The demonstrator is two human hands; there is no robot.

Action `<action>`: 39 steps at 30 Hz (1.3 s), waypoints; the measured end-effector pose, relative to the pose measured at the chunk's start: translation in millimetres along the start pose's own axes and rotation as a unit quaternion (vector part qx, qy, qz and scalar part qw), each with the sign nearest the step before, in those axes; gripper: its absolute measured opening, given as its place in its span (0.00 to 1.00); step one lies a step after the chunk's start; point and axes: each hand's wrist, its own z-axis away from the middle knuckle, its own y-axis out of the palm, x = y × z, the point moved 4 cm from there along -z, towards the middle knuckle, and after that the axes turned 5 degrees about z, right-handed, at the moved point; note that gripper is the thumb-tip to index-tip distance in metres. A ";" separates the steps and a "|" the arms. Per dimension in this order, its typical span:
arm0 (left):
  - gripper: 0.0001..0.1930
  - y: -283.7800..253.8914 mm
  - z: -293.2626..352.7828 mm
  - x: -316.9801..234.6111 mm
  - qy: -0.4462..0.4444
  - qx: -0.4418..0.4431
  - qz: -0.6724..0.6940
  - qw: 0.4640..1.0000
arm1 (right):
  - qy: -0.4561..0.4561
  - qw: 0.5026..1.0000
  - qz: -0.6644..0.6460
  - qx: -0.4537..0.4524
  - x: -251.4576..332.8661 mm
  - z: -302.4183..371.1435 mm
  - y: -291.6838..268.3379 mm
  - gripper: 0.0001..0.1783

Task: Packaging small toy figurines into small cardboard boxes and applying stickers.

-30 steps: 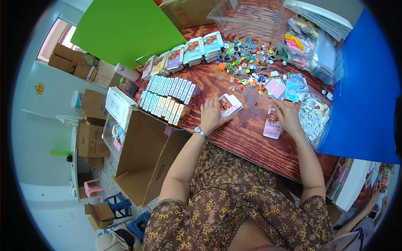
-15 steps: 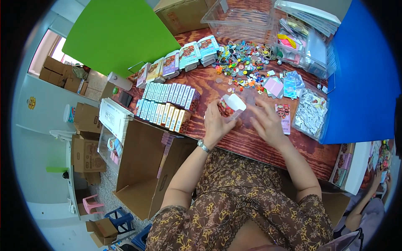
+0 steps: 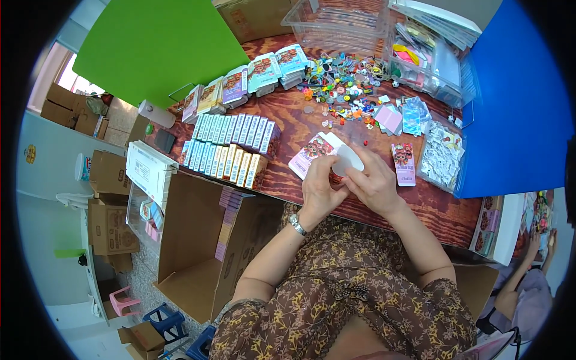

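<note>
A small printed carton with a rounded white flap [image 3: 348,162] is between my hands at the table's near edge. My left hand [image 3: 321,189] grips it from the left, fingers curled and thumb pressed to its lower part. On the right, my right hand [image 3: 377,185] closes round the other side, its fingers against the flap. Most of the carton's body is hidden by my fingers. Just beyond my left hand lies a pink printed carton [image 3: 309,157], which looks flat. Another pink flat carton [image 3: 404,165] rests to the right of my right hand.
Two rows of filled-looking small boxes [image 3: 231,147] stand at left, with stacks of flat cartons [image 3: 264,72] behind. Colourful trinkets [image 3: 351,84] are heaped at the back. A clear tray of white packets [image 3: 443,157] sits right, before a blue panel [image 3: 516,114]. An open cardboard box [image 3: 195,240] stands below left.
My right hand, apart from the carton before, has come in from the right and now grips it. The white flap has turned toward my right hand. The view has shifted slightly.
</note>
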 end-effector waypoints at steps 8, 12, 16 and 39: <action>0.34 -0.9 -0.8 -7.0 0.096 -0.062 -0.063 0.991 | 0.381 0.834 -0.398 0.001 -20.9 22.2 21.1 0.14; 0.35 -0.6 1.8 -4.2 0.090 -0.065 -0.092 0.990 | 0.363 0.816 -0.448 0.021 -9.9 19.0 27.7 0.13; 0.40 0.0 4.5 -0.4 0.106 -0.071 -0.093 0.987 | 0.331 0.854 -0.398 0.045 1.1 3.7 14.0 0.11; 0.48 -7.3 13.6 -4.3 0.109 -0.069 -0.242 0.962 | 0.265 0.921 -0.283 0.041 8.7 3.4 13.3 0.13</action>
